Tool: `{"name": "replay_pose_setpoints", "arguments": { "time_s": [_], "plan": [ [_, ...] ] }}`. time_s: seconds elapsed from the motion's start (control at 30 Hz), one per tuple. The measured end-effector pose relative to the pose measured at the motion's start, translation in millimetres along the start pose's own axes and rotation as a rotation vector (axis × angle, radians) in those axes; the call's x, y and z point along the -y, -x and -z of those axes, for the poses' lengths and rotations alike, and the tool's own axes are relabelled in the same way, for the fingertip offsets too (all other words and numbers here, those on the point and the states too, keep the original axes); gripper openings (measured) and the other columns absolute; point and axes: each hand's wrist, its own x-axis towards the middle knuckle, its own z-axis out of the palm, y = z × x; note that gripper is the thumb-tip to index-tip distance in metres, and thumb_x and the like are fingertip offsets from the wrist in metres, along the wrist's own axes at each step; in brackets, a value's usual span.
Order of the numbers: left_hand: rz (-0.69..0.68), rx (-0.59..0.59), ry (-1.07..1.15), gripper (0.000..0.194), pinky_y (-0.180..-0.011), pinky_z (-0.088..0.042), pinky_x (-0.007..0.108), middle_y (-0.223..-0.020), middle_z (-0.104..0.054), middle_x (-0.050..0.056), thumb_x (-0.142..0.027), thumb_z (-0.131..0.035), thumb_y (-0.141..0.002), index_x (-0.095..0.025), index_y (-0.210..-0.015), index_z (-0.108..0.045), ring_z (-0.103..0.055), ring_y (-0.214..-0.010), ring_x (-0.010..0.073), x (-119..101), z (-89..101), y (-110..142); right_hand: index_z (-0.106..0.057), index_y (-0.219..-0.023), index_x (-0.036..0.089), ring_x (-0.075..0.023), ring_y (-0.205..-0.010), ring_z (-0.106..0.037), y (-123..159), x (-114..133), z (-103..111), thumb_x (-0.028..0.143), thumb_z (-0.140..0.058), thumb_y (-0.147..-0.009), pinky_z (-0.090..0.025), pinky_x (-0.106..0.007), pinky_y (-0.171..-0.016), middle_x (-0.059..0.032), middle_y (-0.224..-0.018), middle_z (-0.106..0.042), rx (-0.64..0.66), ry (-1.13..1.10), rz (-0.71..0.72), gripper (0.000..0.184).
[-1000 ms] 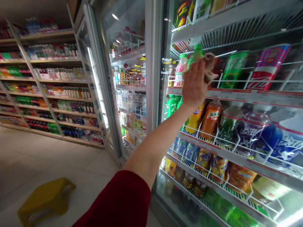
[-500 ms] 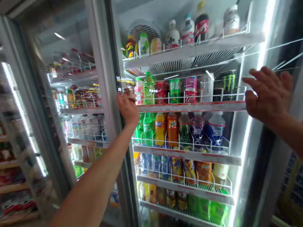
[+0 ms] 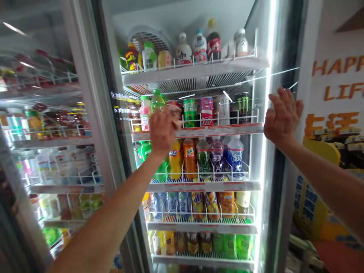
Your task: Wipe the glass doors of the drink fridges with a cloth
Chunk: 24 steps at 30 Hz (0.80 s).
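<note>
My left hand reaches up to the glass door of a lit drinks fridge, level with the second shelf. Its fingers press a small brownish cloth against the glass, and most of the cloth is hidden behind the hand. My right hand is raised at the door's right edge, palm toward the glass and fingers spread, holding nothing. Behind the glass, between my hands, stand cans on the second shelf. Orange, green and purple bottles stand on the shelf below.
A second glass-door fridge with drinks stands to the left, split off by a grey door frame. To the right is a white wall sign with orange letters above a yellow display. Lower shelves hold several more bottles.
My view swung right, from the aisle to face the fridge. My left hand slid the cloth along the glass at the second shelf. My right hand came into view and settled at the door's right edge.
</note>
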Motion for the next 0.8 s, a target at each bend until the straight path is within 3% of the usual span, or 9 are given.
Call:
{"name": "replay_pose_setpoints", "arguments": {
  "time_s": [0.07, 0.13, 0.27, 0.33, 0.43, 0.53, 0.6, 0.67, 0.8],
  "plan": [
    [0.232, -0.117, -0.033, 0.043, -0.114, -0.015, 0.048, -0.142, -0.035, 0.012, -0.019, -0.026, -0.089, -0.008, -0.129, -0.039, -0.012, -0.139, 0.021, 22.2, -0.7, -21.2, -0.047, -0.128, 0.02, -0.0214, -0.133, -0.03, 0.6, 0.5, -1.1, 0.033, -0.029, -0.087, -0.016, -0.047, -0.108, -0.0093, -0.14, -0.041, -0.005, -0.007, -0.005, 0.046],
    [0.244, -0.087, -0.017, 0.043, -0.115, -0.013, 0.048, -0.143, -0.035, 0.01, -0.02, -0.027, -0.09, -0.009, -0.129, -0.04, -0.013, -0.139, 0.0229, 1.1, -7.3, -36.7, -0.046, -0.128, 0.021, -0.0212, -0.134, -0.029, 0.8, -1.0, -2.4, 0.032, -0.03, -0.087, -0.016, -0.047, -0.108, -0.009, -0.141, -0.04, -0.005, -0.014, -0.001, 0.046],
    [-0.336, 0.215, 0.092, 0.045, -0.116, -0.012, 0.043, -0.145, -0.033, 0.002, -0.02, -0.029, -0.09, -0.014, -0.134, -0.037, -0.014, -0.138, 0.0225, -96.3, -20.1, -36.8, -0.048, -0.127, 0.024, -0.0214, -0.132, -0.033, -0.1, -6.9, -4.0, 0.032, -0.028, -0.087, -0.018, -0.045, -0.107, -0.0078, -0.14, -0.042, -0.02, -0.004, 0.026, 0.045],
    [-0.578, 0.326, 0.128, 0.046, -0.117, -0.011, 0.042, -0.145, -0.033, -0.002, -0.017, -0.028, -0.089, -0.017, -0.135, -0.035, -0.015, -0.138, 0.0205, -109.0, -17.6, -31.6, -0.05, -0.125, 0.024, -0.0224, -0.132, -0.034, -0.5, -8.6, -4.3, 0.032, -0.028, -0.087, -0.019, -0.046, -0.107, -0.0081, -0.139, -0.043, -0.025, 0.0, 0.027, 0.045],
    [-0.446, 0.319, 0.123, 0.046, -0.116, -0.016, 0.04, -0.141, -0.039, -0.005, -0.019, -0.03, -0.087, -0.022, -0.133, -0.037, -0.019, -0.137, 0.0168, -48.2, 0.4, -40.0, -0.051, -0.124, 0.023, -0.0224, -0.131, -0.035, -0.5, -8.0, -4.7, 0.033, -0.028, -0.087, -0.02, -0.046, -0.107, -0.008, -0.138, -0.044, -0.041, -0.005, 0.033, 0.044],
    [0.104, 0.039, 0.058, 0.043, -0.115, -0.014, 0.048, -0.144, -0.034, 0.0, -0.02, -0.032, -0.086, -0.015, -0.128, -0.04, -0.018, -0.137, 0.0234, 38.0, 18.8, -69.7, -0.049, -0.125, 0.023, -0.0214, -0.132, -0.034, -0.3, -5.0, -4.4, 0.034, -0.028, -0.088, -0.02, -0.046, -0.108, -0.0077, -0.139, -0.044, -0.045, 0.006, 0.028, 0.044],
    [0.324, -0.053, 0.019, 0.043, -0.113, -0.011, 0.055, -0.145, -0.031, 0.007, -0.018, -0.031, -0.086, -0.006, -0.126, -0.039, -0.017, -0.136, 0.0294, 55.3, 18.7, -88.4, -0.048, -0.125, 0.023, -0.0216, -0.132, -0.033, -0.4, -2.8, -3.4, 0.034, -0.029, -0.088, -0.02, -0.046, -0.108, -0.0074, -0.139, -0.043, -0.03, 0.02, 0.013, 0.044],
    [0.312, -0.037, 0.025, 0.043, -0.113, -0.011, 0.055, -0.144, -0.031, 0.011, -0.017, -0.031, -0.087, -0.002, -0.126, -0.039, -0.015, -0.136, 0.0313, 25.9, 7.5, -95.8, -0.048, -0.125, 0.022, -0.0218, -0.132, -0.034, -0.6, -1.7, -1.9, 0.032, -0.031, -0.088, -0.021, -0.047, -0.107, -0.0067, -0.14, -0.042, -0.021, 0.027, 0.0, 0.043],
    [-0.098, 0.113, 0.123, 0.042, -0.116, -0.013, 0.045, -0.143, -0.036, 0.002, -0.019, -0.031, -0.089, -0.015, -0.13, -0.041, -0.016, -0.138, 0.0241, -91.0, -23.5, -74.6, -0.048, -0.124, 0.022, -0.0208, -0.131, -0.035, -0.4, -4.5, -0.4, 0.029, -0.031, -0.087, -0.023, -0.048, -0.107, -0.0058, -0.139, -0.043, -0.018, 0.021, 0.021, 0.042]
  ]
}}
